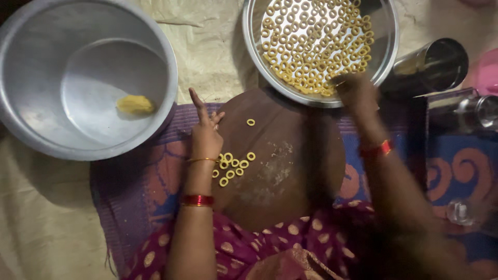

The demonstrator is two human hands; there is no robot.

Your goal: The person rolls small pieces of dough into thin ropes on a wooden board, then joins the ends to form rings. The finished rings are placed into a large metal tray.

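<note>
My left hand [205, 132] rests on the left edge of a round brown wooden board [290, 171], forefinger pointing up and away, holding nothing. Beside its wrist lies a cluster of several small yellow dough rings [232, 166]; one lone ring [251, 122] sits higher on the board. My right hand [355, 91] is blurred at the near rim of a steel plate [390, 36] heaped with several yellow rings [316, 44]. Its fingers look bunched; whether they hold a ring is unclear. Both wrists carry red and gold bangles.
A large steel bowl [31, 83] at the left holds a lump of yellow dough [135, 105]. A steel tumbler [430, 67] lies on its side at the right, with a glass vessel [480, 111] and a pink thing [487, 72] near it. A purple patterned mat [140, 186] lies beneath.
</note>
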